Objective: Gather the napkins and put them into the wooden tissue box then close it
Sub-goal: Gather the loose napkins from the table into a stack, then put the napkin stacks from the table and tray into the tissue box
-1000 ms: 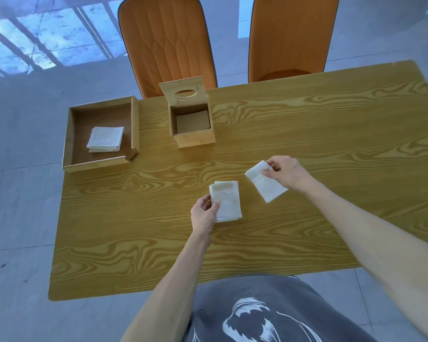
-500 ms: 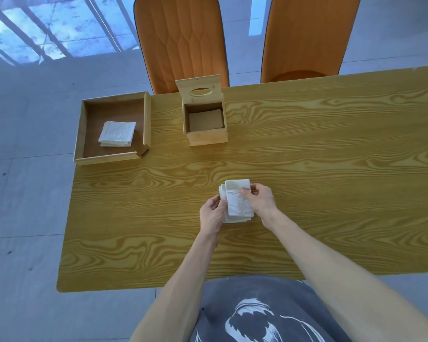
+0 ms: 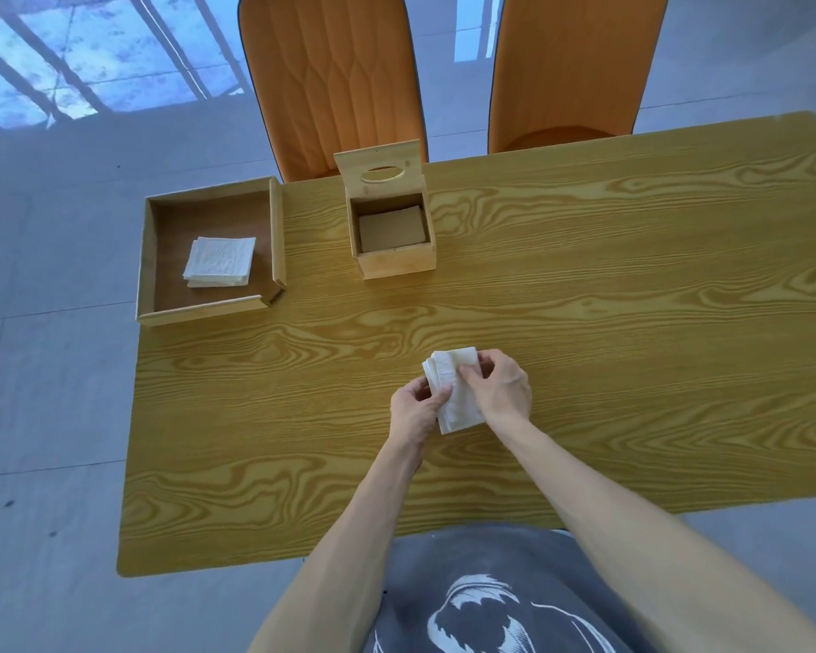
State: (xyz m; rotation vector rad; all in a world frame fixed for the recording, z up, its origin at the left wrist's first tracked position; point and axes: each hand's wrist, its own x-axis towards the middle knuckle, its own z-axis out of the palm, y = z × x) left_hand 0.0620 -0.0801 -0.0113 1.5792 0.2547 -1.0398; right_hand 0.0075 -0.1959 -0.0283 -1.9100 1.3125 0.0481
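**Napkin stack in both hands, tissue box open**

- Tabletop (image 3: 585, 322): yellow wood-grain surface, carrying all the items listed.
- Napkin stack (image 3: 458, 407): several white folded napkins, edges slightly fanned, near centre of the tabletop, well apart from both wooden containers. Whether it rests on the surface or is lifted just above it cannot be told.
- Left hand (image 3: 415, 410): fingers closed on the stack's left edge, thumb on top.
- Right hand (image 3: 502, 388): fingers pinching the stack's right side and far corner.
- Wooden tissue box (image 3: 396, 263): far centre, upright, interior showing only its brown bottom.
- Lid (image 3: 380, 164): with oval slot, standing up at the box's far edge.
- Wooden tray (image 3: 274, 238): far left corner of the tabletop, shallow, low-walled.
- Second napkin pile (image 3: 220, 261): white, square, lying inside the tray.
- Two orange chairs (image 3: 330, 77): beyond the far edge.
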